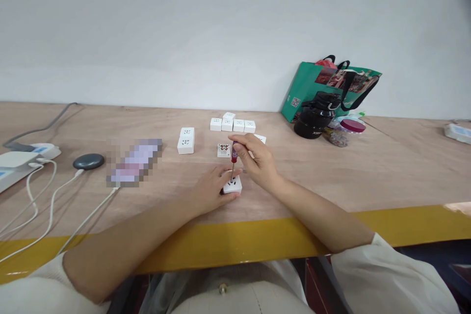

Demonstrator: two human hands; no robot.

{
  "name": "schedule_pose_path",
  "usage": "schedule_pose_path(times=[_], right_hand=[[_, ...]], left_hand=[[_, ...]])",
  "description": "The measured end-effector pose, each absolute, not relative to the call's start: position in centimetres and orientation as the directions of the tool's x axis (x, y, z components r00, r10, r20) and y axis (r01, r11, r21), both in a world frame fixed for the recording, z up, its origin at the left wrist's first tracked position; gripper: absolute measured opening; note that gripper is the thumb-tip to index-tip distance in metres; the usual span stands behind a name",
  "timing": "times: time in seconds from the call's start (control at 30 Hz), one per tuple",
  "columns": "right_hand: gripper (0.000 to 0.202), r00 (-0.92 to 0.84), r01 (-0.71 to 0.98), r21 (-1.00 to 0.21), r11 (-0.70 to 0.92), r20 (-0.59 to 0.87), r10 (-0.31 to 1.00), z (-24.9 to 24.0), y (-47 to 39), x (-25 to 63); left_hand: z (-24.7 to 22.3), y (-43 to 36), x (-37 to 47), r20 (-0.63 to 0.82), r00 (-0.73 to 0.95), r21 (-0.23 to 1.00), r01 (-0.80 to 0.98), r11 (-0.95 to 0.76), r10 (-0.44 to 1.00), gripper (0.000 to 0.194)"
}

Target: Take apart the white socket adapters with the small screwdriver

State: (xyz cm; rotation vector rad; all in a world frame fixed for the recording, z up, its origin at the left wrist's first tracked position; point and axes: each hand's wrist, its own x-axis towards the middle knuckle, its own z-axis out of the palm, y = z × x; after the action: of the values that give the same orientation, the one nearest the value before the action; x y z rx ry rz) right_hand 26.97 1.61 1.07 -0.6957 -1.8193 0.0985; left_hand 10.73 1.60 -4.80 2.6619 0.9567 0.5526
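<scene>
A white wall socket (232, 187) lies face up on the table near its front edge. Fingers of my left hand (211, 187) wrap round its left side, near edge and far edge. My right hand (257, 159) grips the purple and red handle of a screwdriver (234, 154) from above. The screwdriver stands nearly upright, its tip at the middle of the socket's face. Just beyond lies an opened socket part (223, 150) with metal contacts showing. Partly behind my right hand is another white socket (261, 139).
Several white sockets (238, 125) stand in a row farther back, with two more (186, 141) to the left. A phone (136, 162), a dark round puck (89, 161), cables and a power strip (18, 167) lie left. A black flask (314, 117), jar (344, 132) and green bag (307, 83) stand right.
</scene>
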Motion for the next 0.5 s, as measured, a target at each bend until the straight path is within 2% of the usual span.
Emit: schedule_pose_path(times=[0.1, 0.17, 0.27, 0.4, 0.5], right_hand=[[0.021, -0.243, 0.386, -0.363, 0.848, 0.847, 0.473, 1.13, 1.50, 26.97], [0.015, -0.248, 0.384, -0.370, 0.846, 0.841, 0.480, 1.16, 1.30, 26.97], [0.010, -0.201, 0.393, -0.445, 0.805, 0.812, 0.547, 1.14, 0.98, 26.96], [0.016, -0.192, 0.278, -0.605, 0.746, 0.726, 0.660, 1.06, 0.83, 26.89], [0.013, -0.191, 0.289, -0.588, 0.755, 0.738, 0.648, 0.98, 0.96, 26.84]], left_hand=[[-5.04, 1.70, 10.70, 0.255, 0.717, 0.368, 0.549, -0.750, 0.649, 0.046], [-5.12, 1.71, 10.66, 0.248, 0.719, 0.378, 0.545, -0.748, 0.650, 0.046], [-5.15, 1.71, 10.56, 0.255, 0.716, 0.398, 0.535, -0.745, 0.650, 0.048], [-5.18, 1.76, 10.46, 0.258, 0.713, 0.431, 0.519, -0.738, 0.652, 0.048], [-5.27, 1.81, 10.42, 0.265, 0.707, 0.441, 0.515, -0.735, 0.655, 0.049]])
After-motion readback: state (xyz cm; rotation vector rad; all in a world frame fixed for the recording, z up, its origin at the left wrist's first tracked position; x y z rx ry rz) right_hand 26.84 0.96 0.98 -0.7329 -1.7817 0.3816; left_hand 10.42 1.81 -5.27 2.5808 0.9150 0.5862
